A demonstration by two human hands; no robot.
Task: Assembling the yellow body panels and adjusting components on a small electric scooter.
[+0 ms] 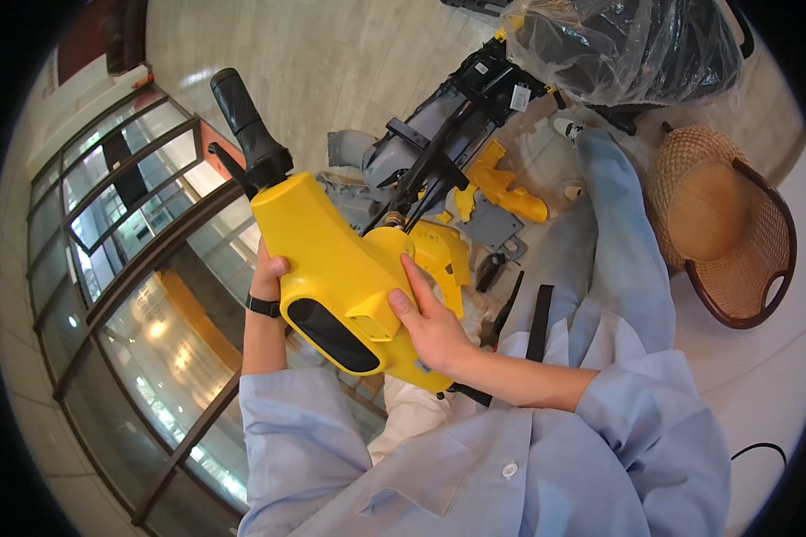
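Both my hands hold a yellow scooter handlebar housing (331, 242) in front of my body. A dark oval display (333, 336) is set in its near face. From its far left end stick out a black handgrip (244, 116) and a black lever (230, 167). My left hand (268, 274) is closed round the left side, its thumb on the yellow surface and its other fingers hidden. Across the right side lies my right hand (428, 324), gripping it beside a small raised yellow block (373, 315). The right end of the housing hangs near my right forearm.
Beyond the housing lies a black and grey scooter frame (430, 134) with cables, beside loose yellow panels (501, 183). A dark object in clear plastic (631, 49) is at the far right. Denim-clad legs (613, 224) and a wicker seat (712, 215) are right; glazed dark-framed panels (143, 259), left.
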